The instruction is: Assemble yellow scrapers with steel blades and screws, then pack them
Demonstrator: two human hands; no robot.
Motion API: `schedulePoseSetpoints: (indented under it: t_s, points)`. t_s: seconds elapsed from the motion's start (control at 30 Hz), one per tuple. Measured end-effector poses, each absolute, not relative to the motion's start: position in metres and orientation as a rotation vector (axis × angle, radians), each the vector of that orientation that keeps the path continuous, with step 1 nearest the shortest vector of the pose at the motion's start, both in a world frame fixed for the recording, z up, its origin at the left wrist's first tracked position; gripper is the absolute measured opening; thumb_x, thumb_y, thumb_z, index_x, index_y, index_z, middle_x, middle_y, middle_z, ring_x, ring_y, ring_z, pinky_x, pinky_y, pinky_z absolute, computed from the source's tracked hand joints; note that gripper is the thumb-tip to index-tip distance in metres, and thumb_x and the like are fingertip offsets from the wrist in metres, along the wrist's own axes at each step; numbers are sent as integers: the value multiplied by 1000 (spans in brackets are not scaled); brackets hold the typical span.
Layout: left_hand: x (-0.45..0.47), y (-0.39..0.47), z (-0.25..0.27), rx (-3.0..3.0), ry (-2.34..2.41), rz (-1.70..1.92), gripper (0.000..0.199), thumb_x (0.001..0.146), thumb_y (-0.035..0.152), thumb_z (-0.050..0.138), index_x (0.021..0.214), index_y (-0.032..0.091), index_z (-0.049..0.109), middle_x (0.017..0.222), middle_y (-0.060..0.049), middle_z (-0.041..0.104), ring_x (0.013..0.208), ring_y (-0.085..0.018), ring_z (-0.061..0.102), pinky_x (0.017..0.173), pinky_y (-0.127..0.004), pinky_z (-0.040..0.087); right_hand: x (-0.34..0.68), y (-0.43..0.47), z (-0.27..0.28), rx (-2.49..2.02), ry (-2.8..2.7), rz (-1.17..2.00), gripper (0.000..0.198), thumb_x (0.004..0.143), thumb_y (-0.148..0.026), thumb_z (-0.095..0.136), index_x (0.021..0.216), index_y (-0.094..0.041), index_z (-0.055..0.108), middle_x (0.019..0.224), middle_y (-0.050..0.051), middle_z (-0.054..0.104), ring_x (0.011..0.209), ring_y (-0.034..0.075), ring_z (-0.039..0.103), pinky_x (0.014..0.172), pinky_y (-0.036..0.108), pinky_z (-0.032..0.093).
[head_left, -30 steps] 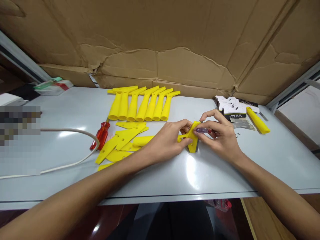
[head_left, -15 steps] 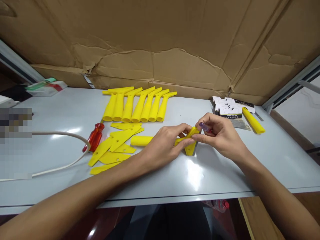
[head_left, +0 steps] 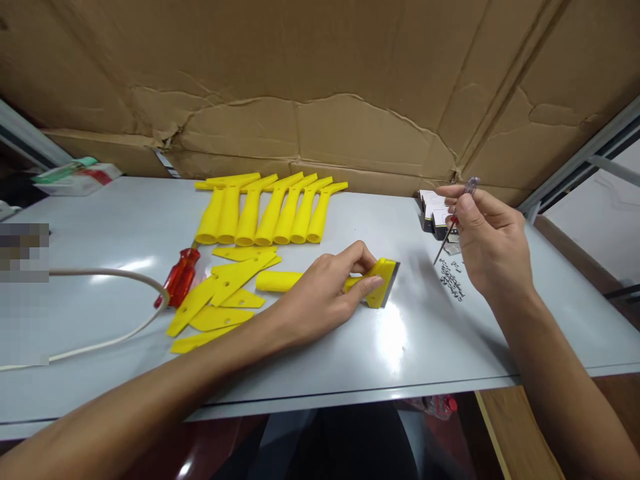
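My left hand [head_left: 335,287] is closed around a yellow scraper [head_left: 380,283] that lies on the table, its metal blade edge facing right. The scraper's tubular handle sticks out to the left of the hand. Raised over the right side, my right hand [head_left: 495,233] grips a small screwdriver [head_left: 471,187] with a clear handle and a thin shaft pointing down and left. Below its tip a heap of small screws [head_left: 451,283] lies on the table. White boxes [head_left: 433,207] stand partly hidden behind the right hand.
Several yellow scraper handles [head_left: 265,217] stand in a row at the back. Flat yellow plates [head_left: 220,313] are piled at left, beside a red-handled screwdriver [head_left: 181,273] and a white cable [head_left: 115,272]. Cardboard [head_left: 300,73] walls off the back of the table [head_left: 125,220].
My right hand has left the scraper and moved up and to the right with the screwdriver, and the screws now show. My left hand keeps hold of the scraper.
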State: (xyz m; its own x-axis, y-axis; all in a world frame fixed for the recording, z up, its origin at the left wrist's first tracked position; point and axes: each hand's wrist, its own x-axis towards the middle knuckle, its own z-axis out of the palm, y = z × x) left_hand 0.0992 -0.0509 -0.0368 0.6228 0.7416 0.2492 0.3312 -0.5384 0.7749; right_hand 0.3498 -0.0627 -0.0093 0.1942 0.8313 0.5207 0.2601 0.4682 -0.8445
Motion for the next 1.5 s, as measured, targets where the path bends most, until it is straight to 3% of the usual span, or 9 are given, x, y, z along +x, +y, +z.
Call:
schedulePoseSetpoints:
  t_s: [0.2,0.33,0.47,0.63,0.9,1.5]
  points:
    - [96,-53,-42,2475,639,932,8,100,13,55,105,17,57,99,-5,76,88,-19,73,75,-31,59,347,-64,-7,-942,-1225,695,28,89,-42,81,112,-28,74,83,-1,64,59,9,56,47,24,46]
    - [96,-46,-53,2923,327,1154,13,102,7,51,112,10,59,108,-16,75,105,-26,72,90,-41,62,345,-64,-10,-901,-1195,689,31,89,-38,81,116,-31,68,82,-2,69,56,10,61,45,24,51]
    - [95,-38,-64,3153,137,1168,8,101,6,54,101,7,62,105,-19,75,103,-30,72,90,-44,63,339,-65,-17,-930,-1313,678,29,90,-35,81,116,-30,68,81,-1,70,55,12,64,47,27,56]
    - [96,-35,-69,3305,29,1039,20,103,7,47,94,6,64,109,-23,76,107,-33,73,89,-45,63,327,-68,-25,-933,-1409,675,27,92,-32,79,116,-29,65,80,-2,69,57,13,68,50,28,60]
    - [98,-35,-67,3298,30,1020,20,104,8,48,91,8,64,105,-20,76,106,-31,72,88,-42,62,324,-70,-34,-940,-1479,838,27,95,-30,76,118,-27,63,79,-4,67,57,13,71,53,29,61]
    - [98,-33,-71,3295,83,1040,13,101,10,54,93,9,63,106,-19,75,105,-29,70,89,-42,61,322,-72,-32,-959,-1456,768,31,92,-36,79,116,-26,62,79,-4,68,58,13,69,54,28,61]
